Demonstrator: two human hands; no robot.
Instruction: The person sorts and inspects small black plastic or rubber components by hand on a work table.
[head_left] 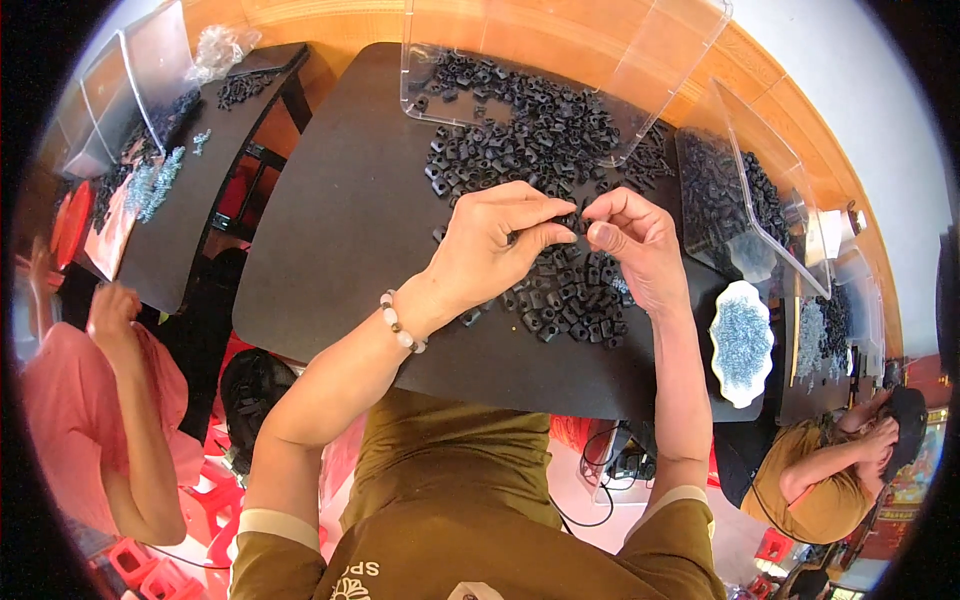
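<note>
Over the dark table, my left hand point(495, 240), with a beaded bracelet at its wrist, is closed in a pinch on a small black plastic part point(573, 221). Facing it, my right hand point(640, 245) pinches with thumb and forefinger close by the same spot. Whether it grips that part or a second small piece is too small to tell. Beneath and behind both hands spreads a pile of black plastic parts point(540, 130), blocky with holes. A nearer cluster of the same parts point(580, 300) lies below my fingers, partly hidden by my hands.
A clear plastic bin point(570, 80) lies tipped at the table's point(330, 200) far side. Another clear bin point(745, 190) with black parts stands right. A white scalloped tray point(741, 398) holds small silvery pieces. People sit at neighbouring tables, left point(120, 400) and right point(820, 480).
</note>
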